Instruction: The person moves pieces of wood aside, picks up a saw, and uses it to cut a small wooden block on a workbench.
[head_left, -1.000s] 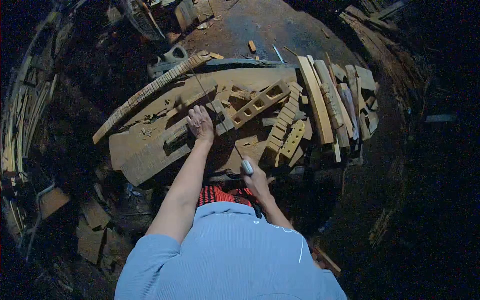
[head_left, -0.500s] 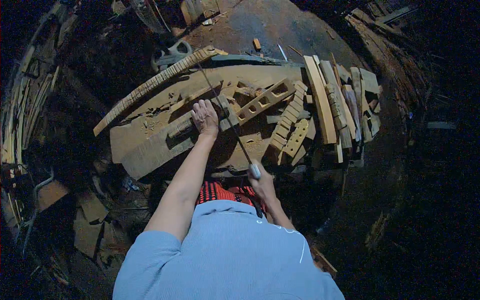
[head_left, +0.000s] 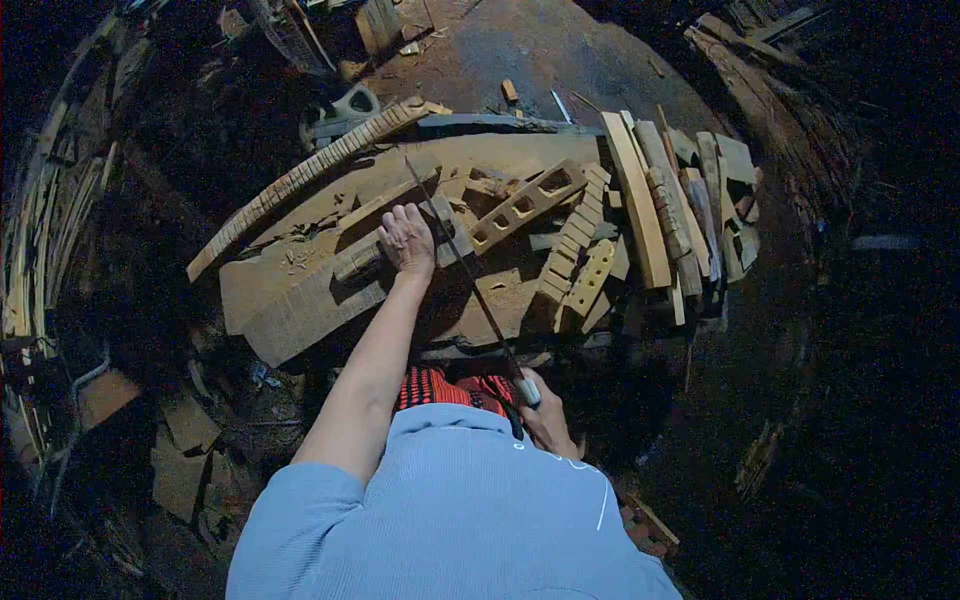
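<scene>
My right hand point(head_left: 546, 412) is wrapped around the pale handle of a hand saw point(head_left: 486, 312), close to my waist. The long narrow blade runs up and left across the wood, just right of my left hand. My left hand point(head_left: 408, 242) presses on a wooden block point(head_left: 440, 212), its fingers curled over the far side. Part of that block is hidden under the hand. Beneath it lies a wide sawn board point(head_left: 300, 318) with a notch. To the right rests a wooden piece with square holes point(head_left: 530, 207).
A curved, grooved strip point(head_left: 300, 180) lies along the bench's far left edge. On the right are a notched strip point(head_left: 575, 235), a piece with round holes point(head_left: 592, 275) and several long timbers point(head_left: 637, 200). Sawdust covers the workbench point(head_left: 520, 145). Sticks point(head_left: 60, 240) stand at far left.
My right hand has drawn the saw back toward my body, down and slightly right. The blade's far tip has come nearer to my left hand, which stays on the block.
</scene>
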